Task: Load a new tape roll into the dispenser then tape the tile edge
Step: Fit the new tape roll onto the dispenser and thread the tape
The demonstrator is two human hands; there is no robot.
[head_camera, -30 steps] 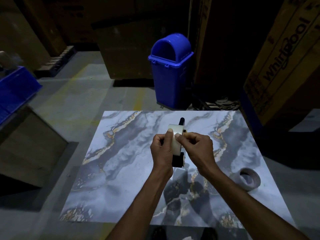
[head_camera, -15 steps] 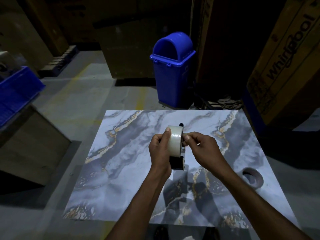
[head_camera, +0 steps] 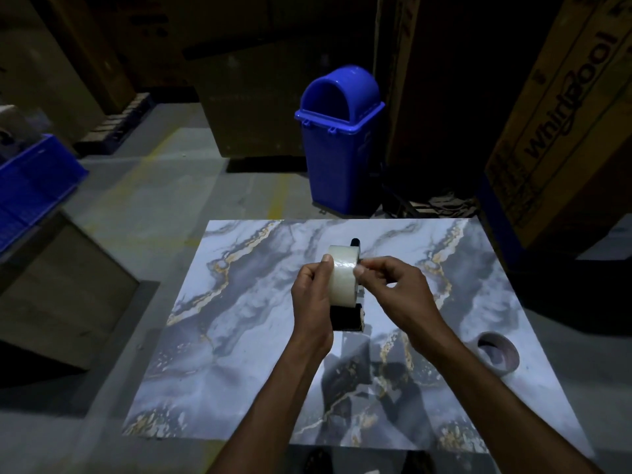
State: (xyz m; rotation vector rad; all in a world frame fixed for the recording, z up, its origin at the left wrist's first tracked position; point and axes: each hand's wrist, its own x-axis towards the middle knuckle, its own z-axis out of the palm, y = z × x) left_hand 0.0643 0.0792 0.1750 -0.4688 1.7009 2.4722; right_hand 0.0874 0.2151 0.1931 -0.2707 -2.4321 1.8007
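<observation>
In the centre of the frame, above the marble-patterned tile (head_camera: 239, 319), you hold the clear tape roll (head_camera: 343, 278) on edge in the black dispenser (head_camera: 347, 318). Your left hand (head_camera: 313, 302) wraps the roll's left side, with the thumb on the top of the band. Your right hand (head_camera: 396, 292) pinches thumb and forefinger at the roll's upper right rim. Whether a free end is already lifted is too small to tell.

The band's face runs from upper frame to lower frame. The dispenser's cutter end sits directly beneath the roll, toward the bottom of the frame, and a black knob pokes out above. The right hand is the one at the wrap, so the likely next step is to peel the end and draw it downward over the roll's face to that lower end.

A spent tape core (head_camera: 497, 352) lies on the tile at lower right, well apart from both hands.
</observation>
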